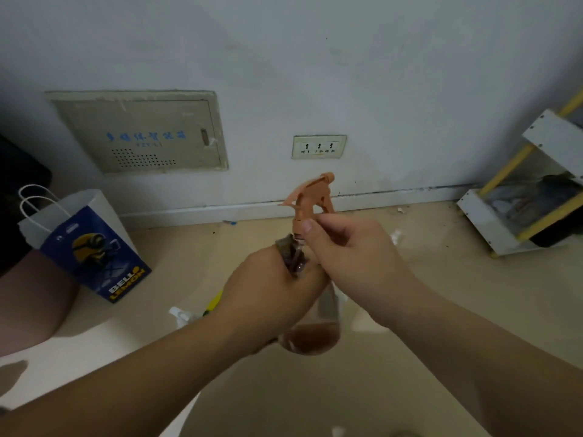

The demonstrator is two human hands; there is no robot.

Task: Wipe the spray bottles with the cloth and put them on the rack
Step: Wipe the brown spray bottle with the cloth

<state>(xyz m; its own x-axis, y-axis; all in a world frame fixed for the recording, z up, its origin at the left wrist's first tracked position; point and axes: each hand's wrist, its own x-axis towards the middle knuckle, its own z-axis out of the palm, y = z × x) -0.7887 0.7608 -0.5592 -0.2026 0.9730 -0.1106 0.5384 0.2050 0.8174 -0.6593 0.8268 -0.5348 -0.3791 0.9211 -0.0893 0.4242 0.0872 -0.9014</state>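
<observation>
The spray bottle (pixel 312 339) was held up over the floor (pixel 410 294), its shoulder gripped by the left hand (pixel 271 288) through the cloth (pixel 291 252), its orange neck pinched by the right hand (pixel 353 247). The rack (pixel 492 222) was seen well apart, against the wall.

Bottle (pixel 310 337): clear body, brownish liquid in the base, orange trigger head; near upright, held off the floor. Cloth (pixel 291 255): dark, bunched against the bottle's neck. Rack (pixel 482 216): white frame, yellow rods; on the floor by the wall, far right.
</observation>
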